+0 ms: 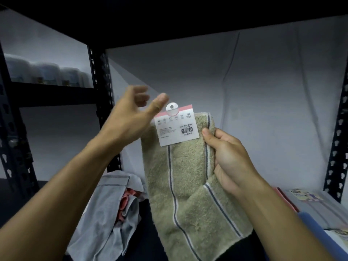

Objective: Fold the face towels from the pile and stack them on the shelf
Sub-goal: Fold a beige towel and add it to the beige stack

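Framing the whole view, a dark metal shelf unit with slotted uprights stands against a pale wall, and its neighbouring bay at ten o'clock holds a row of blurred, pale rolled items. Low on the shelf board at seven o'clock lies the pile of loose cloths, grey ones crumpled over a pink one. At four o'clock, along the right edge, folded towels lie flat in a stack with printed labels on top, a red edge and a blue edge showing beside them.

Hanging in the middle, held up in the air above the shelf board, is an olive-green face towel with dark and white stripes running down its length; its lower part is folded over on a slant. The right hand grips the towel's right edge at three o'clock, fingers curled behind the cloth and thumb pressed on the front by the stripe. The left hand hovers at eleven o'clock of the towel, fingers released and spread, motion-blurred, holding nothing; its thumb tip lies near the tag. A white and pink retail tag with a barcode and a round hang hole sits at the towel's top edge.
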`<control>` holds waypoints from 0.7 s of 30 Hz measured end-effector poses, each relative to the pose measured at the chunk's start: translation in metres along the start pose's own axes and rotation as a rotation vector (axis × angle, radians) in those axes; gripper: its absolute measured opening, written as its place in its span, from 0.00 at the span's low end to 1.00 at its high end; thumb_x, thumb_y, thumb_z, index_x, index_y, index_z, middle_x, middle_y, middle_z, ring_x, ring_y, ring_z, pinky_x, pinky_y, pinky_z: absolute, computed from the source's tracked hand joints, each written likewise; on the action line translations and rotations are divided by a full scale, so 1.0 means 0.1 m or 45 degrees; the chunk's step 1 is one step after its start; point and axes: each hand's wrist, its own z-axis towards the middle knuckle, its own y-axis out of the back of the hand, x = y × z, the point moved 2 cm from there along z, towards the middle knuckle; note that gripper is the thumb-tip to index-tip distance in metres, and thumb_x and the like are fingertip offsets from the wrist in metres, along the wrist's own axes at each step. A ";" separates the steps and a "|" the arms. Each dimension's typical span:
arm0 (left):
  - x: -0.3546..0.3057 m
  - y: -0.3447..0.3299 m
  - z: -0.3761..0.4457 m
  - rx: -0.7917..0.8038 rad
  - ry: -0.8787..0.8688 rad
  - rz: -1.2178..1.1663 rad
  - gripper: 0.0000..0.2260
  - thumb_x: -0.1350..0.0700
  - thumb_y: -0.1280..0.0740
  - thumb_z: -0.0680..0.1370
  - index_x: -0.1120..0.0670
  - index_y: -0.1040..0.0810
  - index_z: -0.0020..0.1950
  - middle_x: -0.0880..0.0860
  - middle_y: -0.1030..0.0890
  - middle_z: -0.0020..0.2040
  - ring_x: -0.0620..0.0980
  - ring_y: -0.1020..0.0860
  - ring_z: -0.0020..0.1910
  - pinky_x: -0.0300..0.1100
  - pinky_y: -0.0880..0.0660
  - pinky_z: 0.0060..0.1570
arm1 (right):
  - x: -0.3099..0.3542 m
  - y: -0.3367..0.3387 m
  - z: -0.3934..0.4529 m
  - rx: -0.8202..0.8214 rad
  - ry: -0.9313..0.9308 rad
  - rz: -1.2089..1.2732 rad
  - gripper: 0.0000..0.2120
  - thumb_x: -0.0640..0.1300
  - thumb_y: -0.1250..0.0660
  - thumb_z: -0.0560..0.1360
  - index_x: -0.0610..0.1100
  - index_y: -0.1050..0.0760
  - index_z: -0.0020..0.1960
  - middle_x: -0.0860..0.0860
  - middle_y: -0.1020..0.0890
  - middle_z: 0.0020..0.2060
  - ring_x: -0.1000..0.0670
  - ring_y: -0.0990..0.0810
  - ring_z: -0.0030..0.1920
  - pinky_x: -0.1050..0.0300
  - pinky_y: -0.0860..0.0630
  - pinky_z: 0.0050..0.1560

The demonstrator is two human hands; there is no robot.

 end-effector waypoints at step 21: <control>1.80 -1.24 -0.96 0.164 1.186 -0.526 0.09 0.58 0.31 0.78 0.64 0.19 0.52 0.62 0.15 0.48 0.60 0.16 0.46 0.51 0.18 0.42 | -1.52 0.57 0.19 -0.252 -0.715 -0.385 0.10 0.32 0.32 0.73 0.40 0.21 0.53 0.44 0.15 0.48 0.46 0.16 0.47 0.48 0.20 0.52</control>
